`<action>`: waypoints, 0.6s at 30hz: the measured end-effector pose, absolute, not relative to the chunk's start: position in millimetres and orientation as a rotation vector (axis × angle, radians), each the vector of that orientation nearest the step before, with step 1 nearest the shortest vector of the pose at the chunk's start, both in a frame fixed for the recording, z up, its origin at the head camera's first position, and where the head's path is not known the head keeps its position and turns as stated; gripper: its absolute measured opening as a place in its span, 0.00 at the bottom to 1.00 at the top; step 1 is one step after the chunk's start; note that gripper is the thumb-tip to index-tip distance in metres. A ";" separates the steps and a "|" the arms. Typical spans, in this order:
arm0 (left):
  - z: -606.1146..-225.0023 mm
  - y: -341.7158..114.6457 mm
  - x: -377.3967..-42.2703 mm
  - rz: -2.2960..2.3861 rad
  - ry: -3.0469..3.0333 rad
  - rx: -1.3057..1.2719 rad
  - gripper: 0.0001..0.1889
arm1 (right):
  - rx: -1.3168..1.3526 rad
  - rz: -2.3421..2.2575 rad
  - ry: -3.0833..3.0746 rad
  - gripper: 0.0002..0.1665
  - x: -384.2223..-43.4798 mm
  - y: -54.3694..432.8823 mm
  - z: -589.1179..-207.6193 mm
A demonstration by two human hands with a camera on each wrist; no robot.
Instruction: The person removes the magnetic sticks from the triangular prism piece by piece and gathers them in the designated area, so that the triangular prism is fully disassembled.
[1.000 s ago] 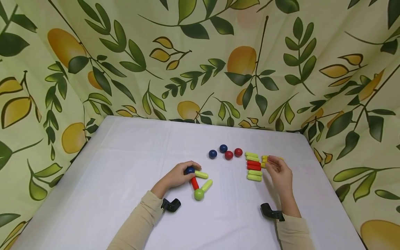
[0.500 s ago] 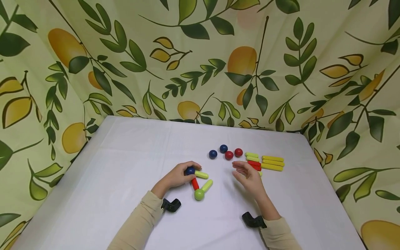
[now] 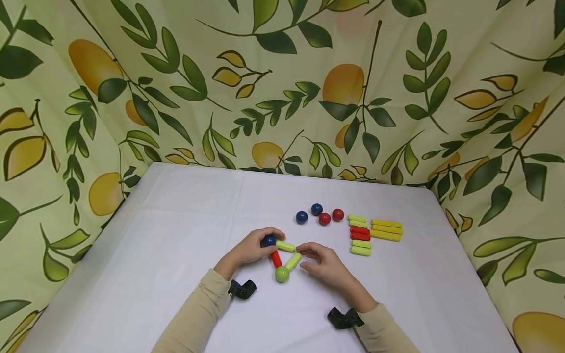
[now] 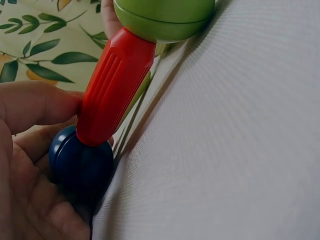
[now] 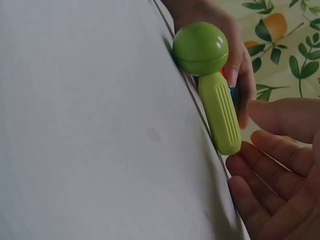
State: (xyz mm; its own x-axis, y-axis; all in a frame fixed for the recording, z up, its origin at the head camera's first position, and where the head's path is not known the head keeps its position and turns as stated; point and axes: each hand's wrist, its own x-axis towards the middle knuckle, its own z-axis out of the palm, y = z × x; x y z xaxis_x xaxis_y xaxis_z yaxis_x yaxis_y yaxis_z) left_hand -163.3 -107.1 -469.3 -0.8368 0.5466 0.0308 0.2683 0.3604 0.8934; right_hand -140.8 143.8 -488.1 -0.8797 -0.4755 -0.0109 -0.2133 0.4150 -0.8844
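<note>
My left hand [image 3: 255, 246] grips a blue ball [image 3: 269, 240], its fingers and thumb curled around it. From that ball run a red rod [image 3: 276, 260] and a light green rod [image 3: 286, 246]. The red rod ends at a green ball [image 3: 282, 274], from which a second light green rod [image 5: 220, 112] points up and right. Together they form an open-sided shape on the table. My right hand [image 3: 325, 264] is beside the free ends of both light green rods, fingers loosely bent and spread from the thumb. In the right wrist view, its fingertips are right at one rod's end.
Behind the hands lie two blue balls [image 3: 302, 217] and two red balls [image 3: 324, 218]. To their right, light green rods [image 3: 361, 251] and red rods [image 3: 359, 229] lie in a column, with yellow rods [image 3: 386, 229] alongside. A patterned curtain [image 3: 282, 98] surrounds the white table [image 3: 176, 206].
My right hand has moved left from beside the yellow rods to the free ends of the light green rods. My left hand stays on the blue ball.
</note>
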 end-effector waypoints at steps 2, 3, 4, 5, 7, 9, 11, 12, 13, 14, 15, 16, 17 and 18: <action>-479.3 -107.5 -167.2 1.465 2.356 0.714 0.17 | -0.615 -1.431 2.437 0.21 -138.9 142.4 -490.2; -484.9 -107.6 -169.2 1.464 2.361 0.715 0.17 | -0.617 -1.417 2.453 0.20 -138.0 141.8 -490.7; -490.0 -108.0 -171.1 1.470 2.363 0.714 0.17 | -0.629 -1.400 2.470 0.20 -137.5 141.8 -491.7; -494.9 -108.2 -172.8 1.476 2.362 0.711 0.17 | -0.645 -1.382 2.482 0.20 -136.9 141.7 -492.2; -496.7 -108.4 -173.1 1.480 2.366 0.716 0.17 | -0.690 -1.347 2.502 0.20 -136.4 142.0 -493.2; -497.0 -109.0 -173.4 1.475 2.368 0.724 0.16 | -0.730 -1.316 2.515 0.20 -136.4 142.2 -493.7; -496.8 -109.5 -173.8 1.467 2.373 0.734 0.16 | -0.771 -1.297 2.528 0.20 -136.8 142.3 -495.3; -496.5 -109.7 -173.9 1.462 2.378 0.737 0.16 | -0.787 -1.292 2.536 0.20 -137.1 142.2 -496.2; -496.1 -110.0 -174.1 1.460 2.380 0.738 0.16 | -0.803 -1.284 2.548 0.19 -137.5 142.1 -497.4; -495.9 -110.2 -174.2 1.461 2.380 0.738 0.16 | -0.821 -1.277 2.563 0.18 -137.9 142.0 -498.6; -495.8 -110.1 -174.4 1.459 2.384 0.740 0.16 | -0.829 -1.272 2.577 0.17 -138.2 141.9 -499.7; -495.7 -110.0 -174.4 1.459 2.383 0.738 0.16 | -0.834 -1.271 2.588 0.16 -138.4 141.9 -500.8; -495.6 -109.9 -174.3 1.457 2.382 0.735 0.16 | -0.837 -1.269 2.602 0.15 -138.5 141.9 -501.9; -495.8 -109.8 -174.2 1.457 2.381 0.738 0.16 | -0.836 -1.271 2.608 0.14 -138.5 142.1 -503.1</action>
State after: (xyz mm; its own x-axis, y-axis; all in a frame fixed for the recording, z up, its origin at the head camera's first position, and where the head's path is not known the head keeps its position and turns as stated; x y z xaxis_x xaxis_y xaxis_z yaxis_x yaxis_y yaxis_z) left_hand -174.2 -109.8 -495.8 -0.8392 0.5418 0.0460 0.2875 0.3704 0.8833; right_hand -138.5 142.1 -503.1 -0.8397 -0.5280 0.1272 -0.4255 0.4941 -0.7582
